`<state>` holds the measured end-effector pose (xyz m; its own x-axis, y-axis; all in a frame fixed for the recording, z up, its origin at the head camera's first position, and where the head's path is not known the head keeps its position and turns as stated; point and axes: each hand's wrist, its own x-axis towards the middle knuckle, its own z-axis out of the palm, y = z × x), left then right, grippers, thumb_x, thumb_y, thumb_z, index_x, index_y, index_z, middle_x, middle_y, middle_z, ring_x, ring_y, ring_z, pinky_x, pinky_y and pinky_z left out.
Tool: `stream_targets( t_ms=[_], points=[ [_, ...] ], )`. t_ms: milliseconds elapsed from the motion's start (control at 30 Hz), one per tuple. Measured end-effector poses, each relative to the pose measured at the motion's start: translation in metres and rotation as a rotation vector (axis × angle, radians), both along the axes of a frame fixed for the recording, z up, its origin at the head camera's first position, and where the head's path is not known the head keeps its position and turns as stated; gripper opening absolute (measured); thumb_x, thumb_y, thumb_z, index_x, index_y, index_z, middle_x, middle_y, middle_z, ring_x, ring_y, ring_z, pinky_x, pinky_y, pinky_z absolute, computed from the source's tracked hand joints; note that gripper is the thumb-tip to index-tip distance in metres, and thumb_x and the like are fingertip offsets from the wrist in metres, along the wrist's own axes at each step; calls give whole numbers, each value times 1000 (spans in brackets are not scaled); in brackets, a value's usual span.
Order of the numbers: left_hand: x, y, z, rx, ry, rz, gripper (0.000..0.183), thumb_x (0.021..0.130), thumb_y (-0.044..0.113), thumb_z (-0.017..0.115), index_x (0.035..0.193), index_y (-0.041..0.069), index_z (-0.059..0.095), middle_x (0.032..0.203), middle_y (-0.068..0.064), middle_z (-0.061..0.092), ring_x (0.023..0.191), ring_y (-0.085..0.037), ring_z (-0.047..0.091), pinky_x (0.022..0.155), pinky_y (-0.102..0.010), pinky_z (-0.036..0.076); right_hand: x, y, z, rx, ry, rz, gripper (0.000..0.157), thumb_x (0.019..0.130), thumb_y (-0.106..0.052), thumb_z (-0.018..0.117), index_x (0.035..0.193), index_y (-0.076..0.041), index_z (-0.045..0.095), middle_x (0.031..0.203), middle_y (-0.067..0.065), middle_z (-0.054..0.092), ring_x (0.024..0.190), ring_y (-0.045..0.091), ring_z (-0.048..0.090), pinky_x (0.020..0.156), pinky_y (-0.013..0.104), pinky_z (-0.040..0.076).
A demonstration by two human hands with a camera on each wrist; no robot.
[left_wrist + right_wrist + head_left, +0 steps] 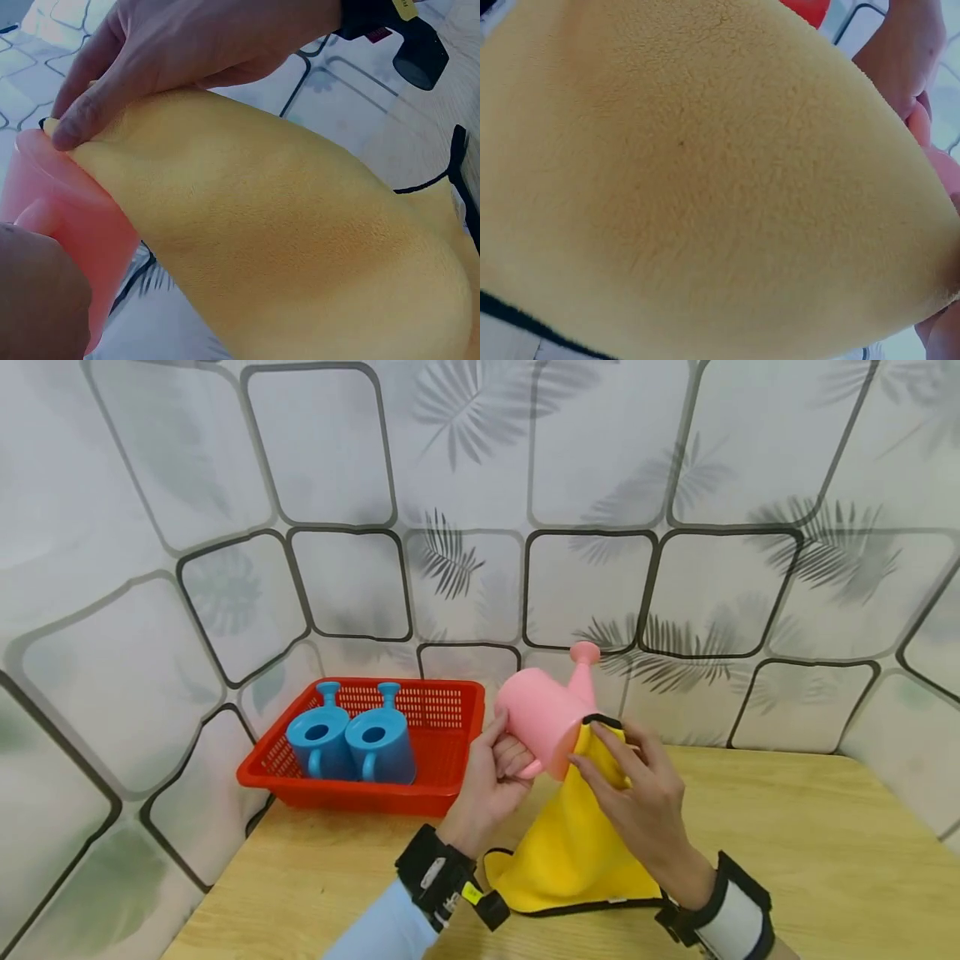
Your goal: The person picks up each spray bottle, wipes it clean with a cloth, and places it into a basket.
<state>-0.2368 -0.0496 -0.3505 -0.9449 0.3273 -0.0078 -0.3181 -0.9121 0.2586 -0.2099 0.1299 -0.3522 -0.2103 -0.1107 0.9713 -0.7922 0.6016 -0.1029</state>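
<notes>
In the head view my left hand [495, 772] grips a pink watering can [540, 710] by its handle. The can is raised above the table and tilted, its round spout head pointing up and away. A yellow cloth [577, 843] with a black edge hangs from my right hand [641, 797], which pinches it near its top corner against the can's right side. The cloth's lower part reaches the tabletop. In the left wrist view the thumb and fingers hold the cloth [285, 217] at the can's rim. Cloth fills most of the right wrist view, hiding much of the right hand.
A red plastic basket [435, 802] stands on the wooden table [810, 843] at the left. Inside it sit two blue watering cans, the left one [318, 739] beside the right one [382, 747]. A patterned curtain [465, 585] hangs behind the table.
</notes>
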Motion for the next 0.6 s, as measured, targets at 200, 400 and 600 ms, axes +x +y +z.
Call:
stream_targets(
  t_ms=[200, 400, 600],
  points=[
    [0, 4, -8, 14, -5, 23, 44, 95, 30, 61, 60, 15, 38, 49, 4, 30, 39, -10, 27, 39, -20, 23, -1, -2, 0, 19, -25, -1, 43, 63, 8, 79, 105, 5, 73, 102, 24, 67, 71, 22, 57, 49, 40, 56],
    [1, 5, -12, 36, -28, 24, 44, 95, 28, 61, 61, 14, 38, 48, 4, 31, 39, -9, 26, 38, -19, 23, 5, -5, -5, 148, 15, 20, 36, 68, 6, 74, 104, 4, 73, 102, 23, 65, 73, 24, 55, 50, 39, 57],
    [-1, 4, -10, 36, -22, 19, 45, 97, 26, 59, 60, 15, 37, 48, 4, 29, 38, -10, 25, 38, -19, 21, 9, -9, -6, 311, 109, 61, 29, 98, -13, 51, 105, 6, 72, 102, 22, 65, 77, 30, 56, 56, 39, 55]
  ],
)
